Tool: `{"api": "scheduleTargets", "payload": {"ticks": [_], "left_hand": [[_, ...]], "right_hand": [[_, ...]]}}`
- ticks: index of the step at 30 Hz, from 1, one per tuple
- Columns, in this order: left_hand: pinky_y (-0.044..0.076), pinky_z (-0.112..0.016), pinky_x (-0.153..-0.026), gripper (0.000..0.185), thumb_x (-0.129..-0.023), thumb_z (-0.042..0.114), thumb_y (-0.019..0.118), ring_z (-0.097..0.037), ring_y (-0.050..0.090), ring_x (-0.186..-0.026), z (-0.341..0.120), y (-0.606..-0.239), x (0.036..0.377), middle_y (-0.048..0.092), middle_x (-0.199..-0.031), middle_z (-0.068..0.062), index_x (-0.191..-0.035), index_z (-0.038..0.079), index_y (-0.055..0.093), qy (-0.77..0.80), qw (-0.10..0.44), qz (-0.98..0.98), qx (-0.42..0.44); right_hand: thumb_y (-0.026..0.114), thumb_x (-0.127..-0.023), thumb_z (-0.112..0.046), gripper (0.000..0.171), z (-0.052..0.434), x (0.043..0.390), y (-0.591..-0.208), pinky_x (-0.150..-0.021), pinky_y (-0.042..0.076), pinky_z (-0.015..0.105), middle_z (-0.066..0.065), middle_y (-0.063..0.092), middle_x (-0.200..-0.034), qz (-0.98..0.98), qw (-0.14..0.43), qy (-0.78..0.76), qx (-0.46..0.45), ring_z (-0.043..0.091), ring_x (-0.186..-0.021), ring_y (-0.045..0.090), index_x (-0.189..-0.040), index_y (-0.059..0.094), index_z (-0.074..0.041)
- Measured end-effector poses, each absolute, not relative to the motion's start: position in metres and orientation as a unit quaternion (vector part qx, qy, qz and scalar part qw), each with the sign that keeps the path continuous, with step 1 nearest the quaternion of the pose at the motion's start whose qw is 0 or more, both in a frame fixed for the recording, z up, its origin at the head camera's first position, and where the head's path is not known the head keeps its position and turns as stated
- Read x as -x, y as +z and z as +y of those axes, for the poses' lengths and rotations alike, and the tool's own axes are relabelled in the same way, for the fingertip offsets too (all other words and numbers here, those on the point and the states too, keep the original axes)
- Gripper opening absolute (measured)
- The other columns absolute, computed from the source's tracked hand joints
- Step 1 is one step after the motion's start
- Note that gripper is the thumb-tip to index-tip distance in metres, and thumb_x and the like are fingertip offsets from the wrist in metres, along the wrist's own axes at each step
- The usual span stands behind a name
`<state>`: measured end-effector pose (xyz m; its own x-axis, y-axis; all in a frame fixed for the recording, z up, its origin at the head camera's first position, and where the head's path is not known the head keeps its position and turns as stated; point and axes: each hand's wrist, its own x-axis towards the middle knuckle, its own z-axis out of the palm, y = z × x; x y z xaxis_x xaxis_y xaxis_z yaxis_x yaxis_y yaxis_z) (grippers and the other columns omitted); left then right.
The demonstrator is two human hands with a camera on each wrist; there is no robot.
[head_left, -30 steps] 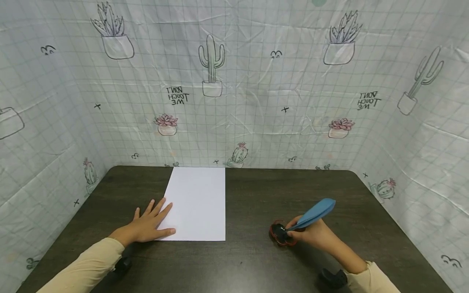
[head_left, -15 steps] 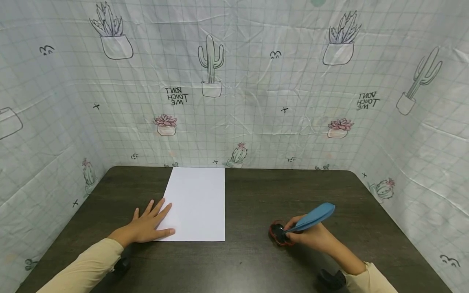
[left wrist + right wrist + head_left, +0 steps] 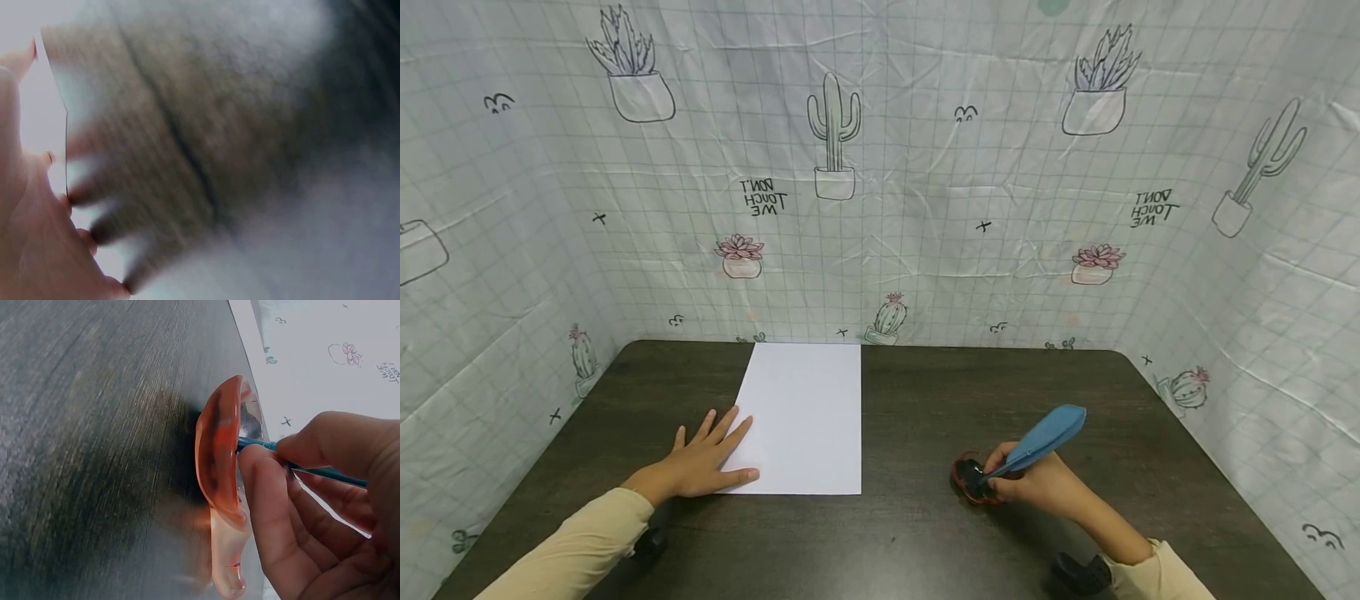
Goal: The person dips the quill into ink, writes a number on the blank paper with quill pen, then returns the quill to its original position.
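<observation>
My left hand [image 3: 700,467] lies with fingers spread on the left edge of a white sheet of paper [image 3: 808,417]; its blurred reflection shows in the left wrist view. On the right, my right hand [image 3: 1045,487] pinches the thin shaft of a blue feather quill pen [image 3: 1047,435] between thumb and fingers. The quill's lower end is inside a small translucent red-orange dish [image 3: 219,447], which holds something black and glossy, likely ink. A handle-like part [image 3: 226,550] extends from the dish. The quill's very tip is hidden by the dish and its contents.
A dark wood-grain table [image 3: 910,400] carries everything. Behind and at both sides hangs a white gridded cloth [image 3: 925,208] printed with cacti and potted plants. Black wrist devices show under both forearms, one of them near the right sleeve [image 3: 1161,571].
The quill's feathered end dipped slightly, then rose again, while its lower end stayed in the dish. My left hand and the paper have kept their places.
</observation>
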<state>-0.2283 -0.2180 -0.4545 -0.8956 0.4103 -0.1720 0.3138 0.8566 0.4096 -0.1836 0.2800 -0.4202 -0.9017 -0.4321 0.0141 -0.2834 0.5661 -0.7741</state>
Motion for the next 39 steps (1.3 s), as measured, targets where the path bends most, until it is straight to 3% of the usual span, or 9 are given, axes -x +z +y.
{"api": "scheduleTargets", "payload": {"ticks": [10,14,19,24,27,32,35,39], "left_hand": [[-0.008,-0.077,-0.098,0.091,-0.087,0.063,0.055,-0.051,-0.003,-0.142,-0.218,-0.457,0.229,0.003,-0.160,-0.019,-0.154,0.012,0.020,0.192,0.124,0.954,-0.194],[-0.008,-0.077,-0.098,0.090,-0.088,0.062,0.056,-0.051,-0.004,-0.142,-0.217,-0.455,0.228,0.003,-0.160,-0.019,-0.154,0.012,0.020,0.195,0.130,0.953,-0.192],[-0.006,-0.077,-0.099,0.091,-0.087,0.063,0.055,-0.050,-0.003,-0.142,-0.219,-0.454,0.226,0.003,-0.160,-0.018,-0.154,0.013,0.020,0.186,0.131,0.956,-0.186],[-0.005,-0.077,-0.099,0.090,-0.087,0.064,0.054,-0.050,-0.002,-0.142,-0.219,-0.455,0.229,0.003,-0.160,-0.017,-0.154,0.014,0.020,0.181,0.125,0.957,-0.192],[-0.005,-0.077,-0.099,0.090,-0.087,0.063,0.055,-0.050,-0.002,-0.142,-0.219,-0.455,0.230,0.003,-0.160,-0.017,-0.154,0.013,0.021,0.182,0.122,0.956,-0.193],[-0.005,-0.077,-0.099,0.091,-0.087,0.064,0.054,-0.050,-0.002,-0.143,-0.218,-0.456,0.231,0.003,-0.160,-0.017,-0.154,0.014,0.021,0.180,0.122,0.957,-0.193],[-0.005,-0.077,-0.099,0.091,-0.087,0.065,0.054,-0.050,-0.002,-0.142,-0.218,-0.457,0.231,0.004,-0.160,-0.017,-0.154,0.014,0.021,0.179,0.124,0.957,-0.191],[-0.005,-0.078,-0.098,0.091,-0.086,0.064,0.055,-0.050,-0.002,-0.142,-0.219,-0.458,0.231,0.004,-0.160,-0.018,-0.154,0.014,0.022,0.182,0.124,0.957,-0.189]], "right_hand": [[0.070,-0.086,-0.010,0.017,0.280,0.181,-0.417,-0.059,0.054,0.026,0.010,0.070,-0.086,0.878,0.102,-0.438,0.162,0.011,-0.069,0.067,-0.098,0.068,0.002],[0.069,-0.086,-0.008,0.017,0.279,0.184,-0.412,-0.056,0.053,0.028,0.009,0.069,-0.079,0.877,0.080,-0.444,0.165,0.012,-0.063,0.065,-0.098,0.067,0.004],[0.067,-0.089,-0.010,0.017,0.265,0.190,-0.408,-0.053,0.053,0.034,0.013,0.068,-0.071,0.873,0.054,-0.458,0.160,0.025,-0.058,0.064,-0.099,0.066,0.004],[0.067,-0.088,-0.009,0.015,0.241,0.201,-0.407,-0.048,0.049,0.028,0.018,0.069,-0.080,0.871,0.027,-0.467,0.150,0.016,-0.054,0.058,-0.099,0.068,0.002],[0.066,-0.089,-0.009,0.016,0.226,0.208,-0.406,-0.053,0.051,0.029,0.020,0.068,-0.087,0.863,0.027,-0.482,0.149,0.016,-0.062,0.062,-0.101,0.068,0.002],[0.068,-0.089,-0.009,0.022,0.197,0.224,-0.406,-0.071,0.057,0.042,0.026,0.068,-0.101,0.824,0.033,-0.549,0.138,0.032,-0.085,0.069,-0.106,0.068,0.004],[0.070,-0.087,-0.008,0.024,0.178,0.233,-0.407,-0.078,0.057,0.040,0.027,0.067,-0.103,0.799,0.030,-0.583,0.145,0.032,-0.088,0.070,-0.107,0.069,0.007],[0.069,-0.087,-0.004,0.026,0.157,0.244,-0.408,-0.077,0.057,0.037,0.028,0.067,-0.104,0.775,0.027,-0.610,0.164,0.036,-0.090,0.070,-0.108,0.067,0.010]]}}
